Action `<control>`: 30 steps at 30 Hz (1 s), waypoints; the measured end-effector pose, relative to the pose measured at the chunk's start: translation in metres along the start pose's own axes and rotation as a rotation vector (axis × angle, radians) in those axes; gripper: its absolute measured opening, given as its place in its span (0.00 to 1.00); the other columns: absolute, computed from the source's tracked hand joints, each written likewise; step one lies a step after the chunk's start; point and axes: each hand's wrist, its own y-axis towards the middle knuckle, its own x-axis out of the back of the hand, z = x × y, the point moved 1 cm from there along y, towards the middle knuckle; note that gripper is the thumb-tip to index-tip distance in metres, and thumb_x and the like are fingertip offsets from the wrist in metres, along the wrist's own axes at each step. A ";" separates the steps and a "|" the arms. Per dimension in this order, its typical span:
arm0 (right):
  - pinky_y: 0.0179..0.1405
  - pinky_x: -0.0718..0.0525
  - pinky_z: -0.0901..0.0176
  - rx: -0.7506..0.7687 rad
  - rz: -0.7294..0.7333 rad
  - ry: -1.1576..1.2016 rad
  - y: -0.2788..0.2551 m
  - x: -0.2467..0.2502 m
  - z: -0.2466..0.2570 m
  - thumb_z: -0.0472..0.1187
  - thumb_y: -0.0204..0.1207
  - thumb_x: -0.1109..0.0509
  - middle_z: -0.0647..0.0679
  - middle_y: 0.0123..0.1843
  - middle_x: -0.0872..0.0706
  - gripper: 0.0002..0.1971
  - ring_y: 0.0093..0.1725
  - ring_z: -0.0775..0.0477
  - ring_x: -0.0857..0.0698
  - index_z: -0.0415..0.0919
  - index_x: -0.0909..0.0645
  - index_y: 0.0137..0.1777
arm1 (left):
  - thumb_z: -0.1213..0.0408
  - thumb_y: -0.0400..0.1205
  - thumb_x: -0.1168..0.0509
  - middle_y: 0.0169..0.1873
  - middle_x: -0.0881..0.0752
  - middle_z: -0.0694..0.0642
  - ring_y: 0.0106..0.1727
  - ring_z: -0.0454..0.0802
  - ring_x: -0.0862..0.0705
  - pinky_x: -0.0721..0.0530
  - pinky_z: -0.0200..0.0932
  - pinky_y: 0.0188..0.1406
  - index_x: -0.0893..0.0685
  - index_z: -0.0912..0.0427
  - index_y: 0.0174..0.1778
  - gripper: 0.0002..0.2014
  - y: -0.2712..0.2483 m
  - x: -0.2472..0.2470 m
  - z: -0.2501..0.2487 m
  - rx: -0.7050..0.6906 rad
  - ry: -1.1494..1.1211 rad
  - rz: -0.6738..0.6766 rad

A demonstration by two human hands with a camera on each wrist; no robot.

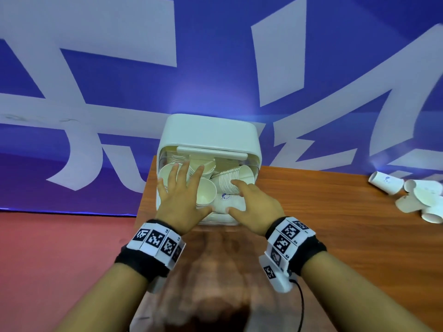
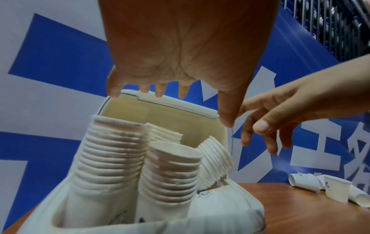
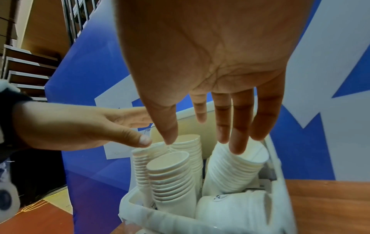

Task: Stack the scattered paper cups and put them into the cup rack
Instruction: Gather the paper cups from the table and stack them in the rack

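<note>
Hands first: we have both over the open cup rack (image 1: 254,149), holding nothing. Our left hand (image 1: 181,200) is spread flat, fingers straight, above the rack's left stacks; our right hand (image 1: 254,203) hangs with fingers relaxed and slightly bent above the leaning stack (image 1: 233,179) on the rack's right side.

Key relation: the loose paper cups (image 1: 417,195) lie on the wooden table (image 1: 335,224) well off to the right of the rack, several tipped on their sides, one upright in the left wrist view (image 2: 336,190). We judge the right hand the nearer one for that reach; the left would have to cross over the rack.

Rack contents: nested stacks standing mouth-up, a tall stack (image 2: 112,158) at the rack's left, a shorter stack (image 2: 172,171) beside it, another behind. The right stack tilts, its long axis leaning toward the rack's right wall. A stack lies on its side (image 3: 236,212) along the rack's near edge, logo showing.

Judgement: rack is crowded; further cups need a free mouth to nest into.
</note>
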 end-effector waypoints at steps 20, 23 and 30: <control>0.51 0.19 0.56 -0.127 -0.042 0.005 -0.154 0.095 -0.298 0.54 0.77 0.36 0.56 0.54 0.16 0.15 0.54 0.51 0.18 0.53 0.23 0.62 | 0.52 0.79 0.37 0.63 0.20 0.50 0.64 0.51 0.22 0.23 0.52 0.62 0.29 0.48 0.70 0.22 -0.025 -0.075 -0.304 -0.241 -0.111 0.041; 0.52 0.20 0.56 -0.174 -0.009 0.012 -0.173 0.098 -0.336 0.54 0.77 0.36 0.56 0.53 0.16 0.15 0.54 0.51 0.18 0.53 0.23 0.61 | 0.51 0.80 0.38 0.64 0.20 0.49 0.65 0.52 0.23 0.25 0.50 0.63 0.29 0.48 0.71 0.23 -0.029 -0.091 -0.342 -0.257 -0.100 0.084; 0.56 0.19 0.52 -0.252 -0.009 0.018 -0.189 0.111 -0.397 0.54 0.77 0.36 0.55 0.57 0.17 0.16 0.57 0.52 0.19 0.53 0.24 0.63 | 0.51 0.80 0.38 0.67 0.22 0.49 0.68 0.52 0.26 0.27 0.50 0.66 0.31 0.47 0.72 0.23 -0.006 -0.117 -0.395 -0.317 -0.089 0.158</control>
